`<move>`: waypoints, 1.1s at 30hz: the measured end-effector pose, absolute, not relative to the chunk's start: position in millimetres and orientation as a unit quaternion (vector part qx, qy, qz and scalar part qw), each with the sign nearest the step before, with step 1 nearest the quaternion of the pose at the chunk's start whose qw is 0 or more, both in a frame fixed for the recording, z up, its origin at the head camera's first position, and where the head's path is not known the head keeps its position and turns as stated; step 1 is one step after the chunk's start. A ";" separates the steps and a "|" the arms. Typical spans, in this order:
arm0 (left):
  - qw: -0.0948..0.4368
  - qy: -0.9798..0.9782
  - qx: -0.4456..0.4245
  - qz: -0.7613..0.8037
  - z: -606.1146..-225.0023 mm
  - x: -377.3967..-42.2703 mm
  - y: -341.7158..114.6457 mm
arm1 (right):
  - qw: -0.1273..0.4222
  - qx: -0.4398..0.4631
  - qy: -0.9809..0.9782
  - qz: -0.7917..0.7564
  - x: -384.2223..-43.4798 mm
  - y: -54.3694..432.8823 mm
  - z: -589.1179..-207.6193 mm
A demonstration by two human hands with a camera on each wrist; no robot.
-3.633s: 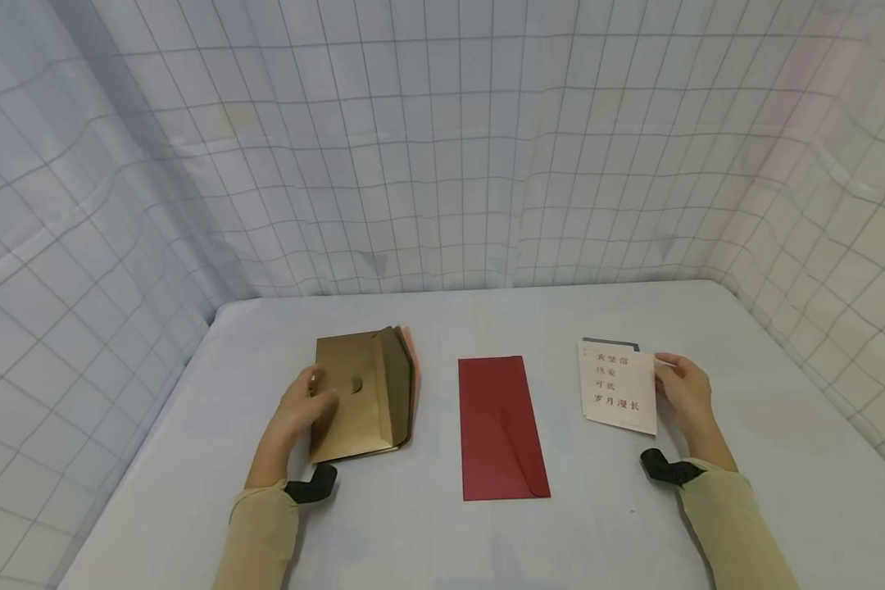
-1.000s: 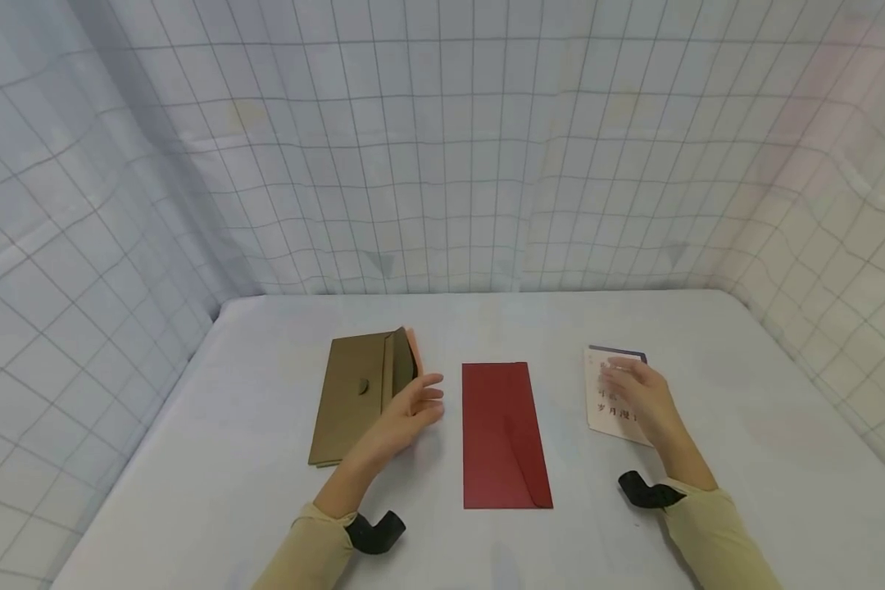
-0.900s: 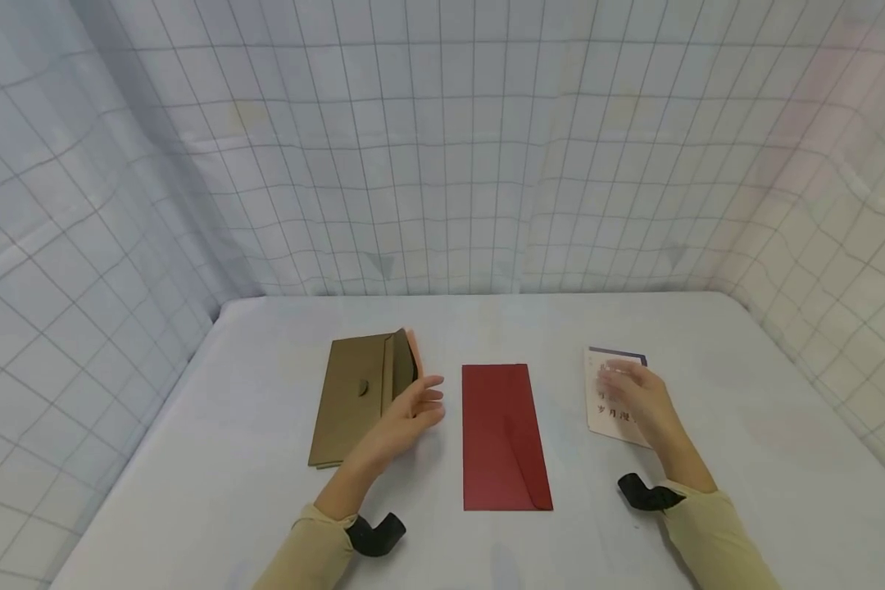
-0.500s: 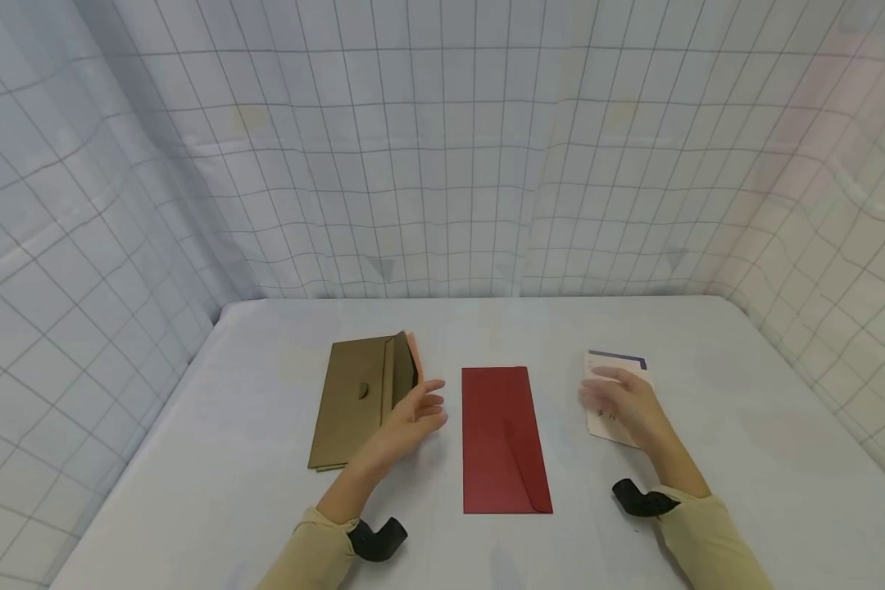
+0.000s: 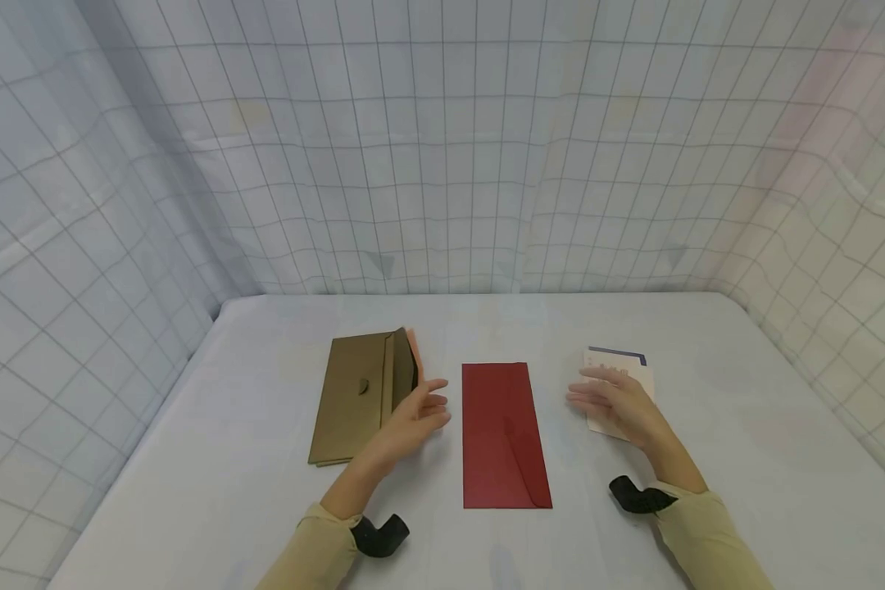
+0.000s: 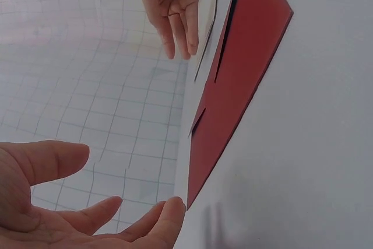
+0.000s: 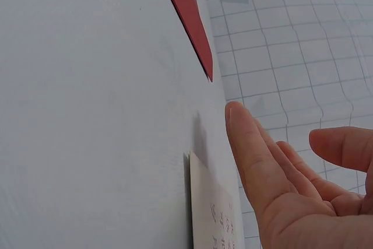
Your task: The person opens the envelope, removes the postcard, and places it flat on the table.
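In the head view my left hand (image 5: 406, 426) hovers with relaxed fingers between the gold envelopes (image 5: 348, 397) and the red envelope (image 5: 497, 434). It holds nothing; its fingertips are close to the red envelope's left edge. My right hand (image 5: 623, 407) is over a small pile of cards, fingers extended toward the left and nothing gripped. The top card (image 5: 643, 375) is pale with printed characters, partly hidden by that hand; a blue-edged card (image 5: 619, 353) shows beneath it. In the right wrist view the fingers (image 7: 256, 167) stand apart from the pale card (image 7: 211, 211).
A salmon-coloured edge (image 5: 415, 346) sticks out behind the gold envelopes' raised flap. Everything lies on a white-covered table (image 5: 265, 393). Grid-patterned white curtains (image 5: 450, 180) enclose its back and sides.
My left hand has left the gold envelopes and moved right, toward the red one. The right hand has let go of the pale card's right edge and shifted left over the pile.
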State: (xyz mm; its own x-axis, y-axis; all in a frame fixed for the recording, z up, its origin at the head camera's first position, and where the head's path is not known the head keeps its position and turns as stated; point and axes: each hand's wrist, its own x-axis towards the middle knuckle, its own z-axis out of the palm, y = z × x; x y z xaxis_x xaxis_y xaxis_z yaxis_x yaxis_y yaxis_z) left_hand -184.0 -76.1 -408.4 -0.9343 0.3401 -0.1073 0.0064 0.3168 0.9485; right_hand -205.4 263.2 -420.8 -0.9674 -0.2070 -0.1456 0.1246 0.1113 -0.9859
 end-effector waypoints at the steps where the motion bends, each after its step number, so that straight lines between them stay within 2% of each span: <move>1: 0.148 0.797 0.109 0.575 -408.5 -184.1 -76.1 | 0.132 -0.030 0.732 -0.668 -205.7 262.3 -420.7; 5: 0.159 0.793 0.112 0.578 -410.3 -183.7 -76.8 | 0.171 -0.033 0.718 -0.674 -206.7 258.8 -421.5; 16: 0.175 0.787 0.118 0.580 -413.1 -182.1 -75.0 | 0.229 -0.070 0.680 -0.693 -207.4 251.5 -427.0; 33: 0.219 0.748 0.116 0.616 -415.9 -182.2 -70.6 | 0.271 -0.030 0.631 -0.726 -206.1 243.9 -428.5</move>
State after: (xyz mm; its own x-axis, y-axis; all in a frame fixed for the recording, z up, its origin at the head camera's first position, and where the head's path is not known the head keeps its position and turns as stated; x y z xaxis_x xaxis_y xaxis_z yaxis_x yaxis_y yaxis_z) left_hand -182.2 -70.6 -415.9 -0.8777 0.4426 -0.1840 -0.0963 0.2132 0.9722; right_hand -206.1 243.9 -428.5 -0.8512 -0.4316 -0.2986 0.3557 -0.0561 -0.9329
